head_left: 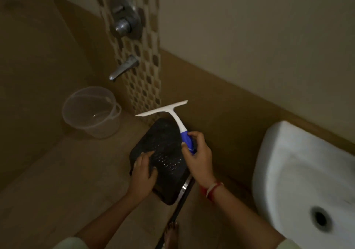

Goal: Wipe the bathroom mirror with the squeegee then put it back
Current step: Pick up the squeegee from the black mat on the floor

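Both hands busy: right hand (197, 152) wrapped round squeegee (172, 118) by blue grip, looks light & stiff; left hand (144, 170) clasps black basket (167, 148).

The squeegee (173, 117) has a long, thin white blade bar joined in a T to a white neck that runs down into a blue handle. It stands roughly upright, tilted, with the blade bar uppermost and slanting up to the right. The blue handle is wrapped by the fingers of the right hand (197, 153). The neck crosses in front of the upper right corner of a black perforated basket (165, 152)
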